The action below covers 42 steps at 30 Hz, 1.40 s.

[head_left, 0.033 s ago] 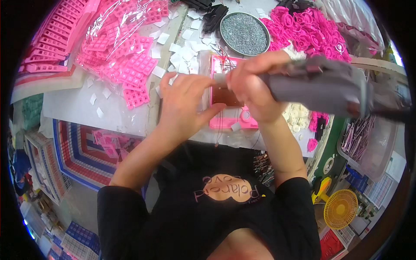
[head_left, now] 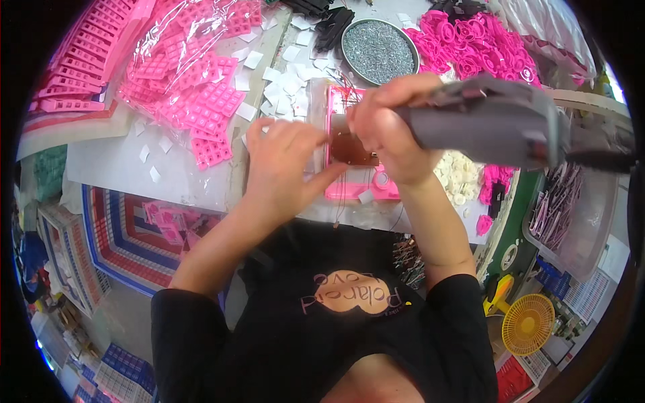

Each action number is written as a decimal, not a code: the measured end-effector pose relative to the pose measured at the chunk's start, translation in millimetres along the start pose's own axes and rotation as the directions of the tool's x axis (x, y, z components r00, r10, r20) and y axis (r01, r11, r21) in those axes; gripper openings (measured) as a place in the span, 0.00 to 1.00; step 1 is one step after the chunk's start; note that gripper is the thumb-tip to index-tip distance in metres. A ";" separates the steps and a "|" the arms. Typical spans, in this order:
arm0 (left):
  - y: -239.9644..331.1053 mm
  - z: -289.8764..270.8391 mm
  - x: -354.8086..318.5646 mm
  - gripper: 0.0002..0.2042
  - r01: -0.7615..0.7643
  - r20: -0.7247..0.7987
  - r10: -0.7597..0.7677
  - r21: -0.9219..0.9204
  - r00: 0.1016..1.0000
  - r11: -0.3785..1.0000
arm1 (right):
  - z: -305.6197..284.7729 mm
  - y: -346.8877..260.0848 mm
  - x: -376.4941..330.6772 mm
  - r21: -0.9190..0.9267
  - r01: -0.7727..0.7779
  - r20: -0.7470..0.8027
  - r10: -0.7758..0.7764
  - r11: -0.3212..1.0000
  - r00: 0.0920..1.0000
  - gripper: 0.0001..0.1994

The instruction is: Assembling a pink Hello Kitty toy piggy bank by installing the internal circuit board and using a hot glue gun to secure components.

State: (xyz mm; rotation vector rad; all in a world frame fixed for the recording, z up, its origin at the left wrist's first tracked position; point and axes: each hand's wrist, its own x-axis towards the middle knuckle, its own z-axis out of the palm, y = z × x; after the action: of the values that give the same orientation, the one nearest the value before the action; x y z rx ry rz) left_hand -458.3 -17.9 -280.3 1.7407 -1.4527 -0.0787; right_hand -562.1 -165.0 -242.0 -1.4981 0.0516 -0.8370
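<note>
A pink plastic casing (head_left: 359, 191) lies on the worktable in front of me, with a brown circuit board (head_left: 351, 152) set in it and thin wires running out at both ends. My right hand (head_left: 396, 127) is closed around a grey electric screwdriver (head_left: 487, 125), held nearly level over the casing; its tip is hidden behind the fingers. At the casing's left edge is my left hand (head_left: 285, 158), fingers apart and curved. Its thumb reaches the lower left of the board, while its forefinger is near the upper left edge.
Beyond the casing stands a round tray of small screws (head_left: 379, 50). Pink ring-shaped parts (head_left: 484, 50) heap at the far right, white round parts (head_left: 460, 178) nearer. White paper squares (head_left: 285, 84) and a bag of pink keypads (head_left: 191, 74) lie left. A clear bin (head_left: 584, 228) stands right.
The screwdriver's rear end has risen slightly in the picture, along with my right hand. My left forefinger has drawn back a little to the left. The casing stays put.
</note>
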 end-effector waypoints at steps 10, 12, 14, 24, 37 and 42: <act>14.2 -1.8 -37.7 0.11 0.011 0.105 -0.005 -0.061 0.994 0.998 | 7.5 24.7 4.1 -0.172 0.069 0.042 -0.063 0.983 0.997 0.09; 15.9 -4.5 -41.6 0.12 -0.017 0.194 0.033 -0.081 0.981 0.997 | 9.8 26.0 2.0 -0.197 0.081 0.031 -0.076 0.977 0.997 0.09; 19.1 -6.0 -47.7 0.13 0.002 0.315 0.013 -0.049 0.949 0.999 | 11.1 26.4 1.1 -0.190 0.076 0.015 -0.075 0.979 0.997 0.09; 19.4 -34.8 -33.4 0.09 0.299 0.459 -0.240 -0.060 0.855 0.952 | -51.6 -14.6 29.4 0.171 0.106 -0.100 -0.090 0.980 0.991 0.21; 15.2 1.2 -21.1 0.16 -0.347 0.454 0.332 -0.051 0.827 0.936 | -93.1 -32.5 -61.0 -0.896 0.207 0.218 -0.016 0.392 0.976 0.25; 1.0 -16.6 -2.6 0.15 -0.413 0.516 0.476 -0.240 0.712 0.879 | -71.9 -19.5 -78.7 -0.700 0.258 0.476 0.166 0.665 0.864 0.12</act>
State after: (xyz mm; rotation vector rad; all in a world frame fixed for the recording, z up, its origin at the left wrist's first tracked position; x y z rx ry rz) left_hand -451.1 -6.6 -270.2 1.2723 -2.2303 -0.4391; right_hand -665.3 -182.8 -270.0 -2.4997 -0.0442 -0.4229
